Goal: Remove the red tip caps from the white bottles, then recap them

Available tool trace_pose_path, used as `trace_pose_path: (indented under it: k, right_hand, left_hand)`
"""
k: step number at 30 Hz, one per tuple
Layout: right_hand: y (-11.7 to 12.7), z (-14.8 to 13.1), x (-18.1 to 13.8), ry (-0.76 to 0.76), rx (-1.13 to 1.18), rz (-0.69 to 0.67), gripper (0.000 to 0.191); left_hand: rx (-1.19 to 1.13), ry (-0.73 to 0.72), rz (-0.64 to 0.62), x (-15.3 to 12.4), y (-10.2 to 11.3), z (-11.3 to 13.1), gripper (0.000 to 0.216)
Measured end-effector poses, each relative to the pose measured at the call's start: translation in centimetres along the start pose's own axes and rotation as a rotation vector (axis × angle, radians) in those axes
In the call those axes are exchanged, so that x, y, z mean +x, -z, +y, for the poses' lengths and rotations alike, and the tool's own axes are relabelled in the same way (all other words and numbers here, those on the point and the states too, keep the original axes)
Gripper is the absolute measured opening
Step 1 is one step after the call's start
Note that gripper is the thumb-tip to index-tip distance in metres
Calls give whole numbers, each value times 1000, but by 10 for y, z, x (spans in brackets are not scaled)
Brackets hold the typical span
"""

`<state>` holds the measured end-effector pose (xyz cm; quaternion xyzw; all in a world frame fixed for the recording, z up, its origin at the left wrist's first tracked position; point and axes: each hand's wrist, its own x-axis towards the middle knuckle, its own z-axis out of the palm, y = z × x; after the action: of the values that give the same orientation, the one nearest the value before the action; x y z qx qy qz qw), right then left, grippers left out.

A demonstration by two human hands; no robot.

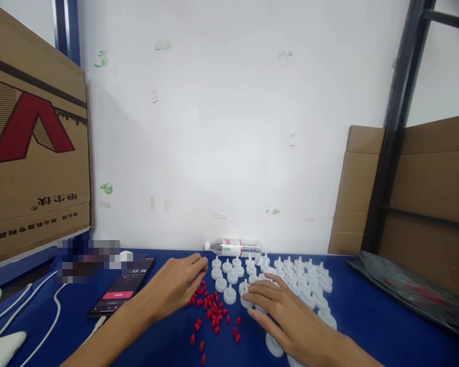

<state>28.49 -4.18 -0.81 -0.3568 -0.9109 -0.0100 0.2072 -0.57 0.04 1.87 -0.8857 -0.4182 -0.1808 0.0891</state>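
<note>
My left hand (pixel 181 280) hovers at the upper left edge of a scatter of small red caps (pixel 214 313). Its fingers are curled together, and whatever they may hold is hidden. My right hand (pixel 279 308) reaches over a group of white spouted bottle lids (pixel 309 280), palm down with fingers stretched out and slightly apart. Its fingertips are at a white lid (pixel 244 289) on the group's left side; whether they touch it I cannot tell. More white lids are partly covered by this hand. Several lids stand spout up in loose rows behind the red caps.
A clear plastic bottle (pixel 237 248) lies against the white wall. At left are a phone (pixel 124 285), white cables (pixel 57 311) and a large cardboard box (pixel 38 137). A grey plastic bag (pixel 416 293) lies on the blue table's right side, beside a dark metal post (pixel 393 127).
</note>
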Motion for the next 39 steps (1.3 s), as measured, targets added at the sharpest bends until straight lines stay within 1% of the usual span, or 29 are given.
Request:
trace_pose_path:
  k: [3,6,8,12,16,19,22,24,26,30,34,36,39]
  right_hand:
    - [-1,3,0,21,-60,30,30]
    - [-3,7,-1,71,-159,132,33]
    - [-3,8,-1,124,-226,209,33]
    - [1,8,0,211,-321,292,31]
    - [6,10,1,266,-331,379,25]
    - [5,11,1,299,-319,386,16]
    - [-1,11,0,389,-332,345,10]
    - [-6,11,0,445,-345,318,12]
    - [-9,10,0,470,-350,303,14]
    - [-10,9,0,478,-331,297,13]
    - [-9,9,-1,501,-310,323,16]
    - [-8,9,-1,494,-285,341,16]
    - [-10,10,-4,454,-224,360,11]
  left_hand:
    - [14,-96,-2,-2,-13,10,18]
    - [-45,-167,36,-4,-21,20,19]
    - [-104,-209,82,-5,-23,27,22]
    - [-163,-285,192,-6,-26,39,26]
    - [-214,-323,324,-5,-29,47,26]
    - [-281,-323,400,-5,-32,51,24]
    - [-327,-356,444,-7,-35,54,26]
    - [-338,-397,445,-8,-38,55,27]
    - [-346,-425,429,-9,-41,56,26]
    - [-315,-428,380,-9,-46,58,26]
    - [-251,-439,386,-10,-46,58,29]
    - [-217,-440,373,-11,-46,57,29]
    - [-163,-457,347,-11,-46,56,27]
